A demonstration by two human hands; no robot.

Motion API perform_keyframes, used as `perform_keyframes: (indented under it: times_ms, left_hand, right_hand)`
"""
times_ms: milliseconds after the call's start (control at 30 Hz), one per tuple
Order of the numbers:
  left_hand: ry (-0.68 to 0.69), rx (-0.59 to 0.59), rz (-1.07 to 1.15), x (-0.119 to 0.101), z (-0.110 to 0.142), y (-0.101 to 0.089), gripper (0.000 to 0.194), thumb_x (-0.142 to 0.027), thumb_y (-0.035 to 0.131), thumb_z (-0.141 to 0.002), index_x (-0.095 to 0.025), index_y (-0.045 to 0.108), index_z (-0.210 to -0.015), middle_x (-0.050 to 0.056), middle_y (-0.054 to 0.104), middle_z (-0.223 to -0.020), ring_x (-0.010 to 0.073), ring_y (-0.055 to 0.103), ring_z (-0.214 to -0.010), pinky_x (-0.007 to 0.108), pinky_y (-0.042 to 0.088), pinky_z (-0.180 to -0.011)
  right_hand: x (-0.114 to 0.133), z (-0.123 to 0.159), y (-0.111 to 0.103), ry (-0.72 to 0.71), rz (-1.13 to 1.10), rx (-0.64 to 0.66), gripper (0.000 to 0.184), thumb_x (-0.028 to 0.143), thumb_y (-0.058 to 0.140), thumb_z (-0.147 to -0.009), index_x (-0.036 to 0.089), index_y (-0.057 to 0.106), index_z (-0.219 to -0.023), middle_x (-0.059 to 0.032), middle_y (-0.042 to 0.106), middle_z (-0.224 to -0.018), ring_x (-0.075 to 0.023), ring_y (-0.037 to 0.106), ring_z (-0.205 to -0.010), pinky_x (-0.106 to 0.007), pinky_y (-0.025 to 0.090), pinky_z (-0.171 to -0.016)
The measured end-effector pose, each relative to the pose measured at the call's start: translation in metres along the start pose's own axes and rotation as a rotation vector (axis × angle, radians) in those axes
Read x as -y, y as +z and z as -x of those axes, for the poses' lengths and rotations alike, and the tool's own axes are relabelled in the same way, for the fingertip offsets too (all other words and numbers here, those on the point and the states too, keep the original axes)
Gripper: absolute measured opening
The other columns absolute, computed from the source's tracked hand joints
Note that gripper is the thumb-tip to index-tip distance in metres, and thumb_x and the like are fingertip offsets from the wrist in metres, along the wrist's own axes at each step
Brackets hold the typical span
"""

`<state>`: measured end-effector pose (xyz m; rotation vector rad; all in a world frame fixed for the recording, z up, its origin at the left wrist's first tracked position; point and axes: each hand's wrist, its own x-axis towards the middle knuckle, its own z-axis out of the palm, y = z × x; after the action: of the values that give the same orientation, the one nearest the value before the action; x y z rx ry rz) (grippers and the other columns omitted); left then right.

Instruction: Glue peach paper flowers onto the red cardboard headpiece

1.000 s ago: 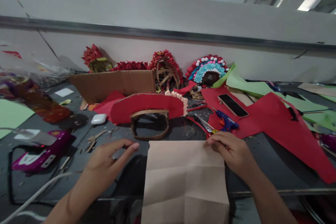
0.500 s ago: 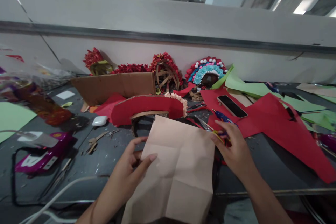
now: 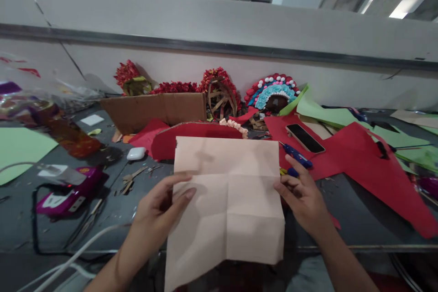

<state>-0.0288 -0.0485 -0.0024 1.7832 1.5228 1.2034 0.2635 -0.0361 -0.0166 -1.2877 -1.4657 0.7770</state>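
One creased paper sheet (image 3: 208,205), between both hands, looks light, floppy, tearable: best held by opposite edges. Left hand (image 3: 153,205) clamps its nine-o'clock edge; right hand (image 3: 306,198) touches at three o'clock, closure unclear.

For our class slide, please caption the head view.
Two hands, left and right, holding creased pale paper above a cluttered craft table.

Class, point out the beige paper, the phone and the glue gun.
Beige paper (image 3: 253,196), head view: creased face, right of the upright fold.
Phone (image 3: 305,138), head view: dark screen.
Glue gun (image 3: 298,155), head view: blue body.
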Motion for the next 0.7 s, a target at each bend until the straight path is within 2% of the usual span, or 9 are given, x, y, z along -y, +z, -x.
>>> perform_keyframes:
  times_ms: [67, 167, 267, 333, 433, 500, 567, 700]
  left_hand:
    - [-0.089, 0.023, 0.053, -0.002, -0.002, 0.000, 0.024, -0.035, 0.065, -0.074, -0.019, 0.063, -0.093, 0.004, 0.069, -0.087, 0.0123, 0.061, -0.062, 0.018, 0.045, -0.047]
    - [-0.208, 0.058, 0.173, -0.004, -0.004, 0.002, 0.030, -0.037, 0.066, -0.072, -0.019, 0.064, -0.095, 0.002, 0.066, -0.078, 0.0100, 0.056, -0.056, 0.019, 0.044, -0.045]
    - [-0.283, 0.101, 0.279, -0.006, -0.006, 0.003, 0.034, -0.035, 0.068, -0.071, -0.017, 0.063, -0.099, -0.005, 0.054, -0.056, 0.0055, 0.044, -0.042, 0.016, 0.035, -0.037]
    - [-0.312, 0.118, 0.319, -0.008, -0.007, 0.002, 0.035, -0.033, 0.068, -0.071, -0.017, 0.063, -0.101, -0.008, 0.044, -0.047, 0.0034, 0.036, -0.037, 0.015, 0.028, -0.034]
    - [-0.323, 0.095, 0.303, -0.013, -0.010, -0.001, 0.038, -0.031, 0.070, -0.068, -0.014, 0.065, -0.102, -0.007, 0.047, -0.047, 0.0041, 0.039, -0.039, 0.015, 0.030, -0.036]
    - [-0.309, 0.065, 0.241, -0.015, -0.011, -0.002, 0.042, -0.031, 0.071, -0.067, -0.014, 0.065, -0.105, -0.005, 0.054, -0.051, 0.0063, 0.045, -0.043, 0.017, 0.035, -0.038]
    - [-0.248, 0.038, 0.138, -0.015, -0.010, -0.002, 0.041, -0.033, 0.070, -0.068, -0.016, 0.065, -0.104, -0.002, 0.061, -0.058, 0.0093, 0.052, -0.049, 0.019, 0.042, -0.043]
    - [0.075, -0.026, -0.131, -0.005, -0.008, -0.002, 0.014, -0.030, 0.064, -0.075, -0.021, 0.069, -0.086, 0.001, 0.068, -0.076, 0.0135, 0.061, -0.068, 0.025, 0.051, -0.065]
  right_hand:
    - [0.002, 0.001, -0.002, -0.033, 0.057, 0.047, 0.039, 0.034, 0.059, -0.080, 0.023, 0.054, -0.117, -0.0010, 0.061, -0.076, -0.0111, 0.058, -0.064, -0.021, 0.050, -0.058]
    - [0.002, 0.002, -0.004, -0.013, 0.107, 0.155, 0.027, 0.035, 0.061, -0.078, 0.022, 0.063, -0.103, -0.0016, 0.062, -0.079, -0.0118, 0.060, -0.069, -0.022, 0.052, -0.064]
    - [0.001, 0.001, -0.005, 0.035, 0.102, 0.199, 0.031, 0.037, 0.063, -0.076, 0.022, 0.064, -0.104, -0.0020, 0.064, -0.079, -0.0129, 0.060, -0.069, -0.025, 0.053, -0.064]
    - [0.001, -0.001, -0.007, 0.060, 0.093, 0.171, 0.035, 0.039, 0.065, -0.074, 0.020, 0.065, -0.103, -0.0036, 0.066, -0.082, -0.0140, 0.061, -0.070, -0.027, 0.053, -0.064]
    - [0.002, -0.005, -0.012, 0.087, 0.063, 0.115, 0.041, 0.042, 0.069, -0.068, 0.017, 0.067, -0.101, -0.0040, 0.067, -0.078, -0.0146, 0.062, -0.067, -0.027, 0.054, -0.062]
    - [0.004, -0.006, -0.015, 0.080, 0.068, 0.072, 0.043, 0.042, 0.071, -0.066, 0.017, 0.068, -0.101, -0.0031, 0.067, -0.074, -0.0147, 0.062, -0.066, -0.027, 0.054, -0.062]
    - [0.006, -0.007, -0.016, 0.053, 0.123, 0.032, 0.036, 0.040, 0.069, -0.067, 0.018, 0.069, -0.096, -0.0032, 0.068, -0.075, -0.0155, 0.063, -0.067, -0.028, 0.053, -0.063]
    - [0.010, -0.006, -0.014, -0.118, 0.289, 0.002, 0.013, 0.031, 0.062, -0.076, 0.020, 0.068, -0.080, -0.0034, 0.069, -0.078, -0.0164, 0.063, -0.072, -0.029, 0.052, -0.068]
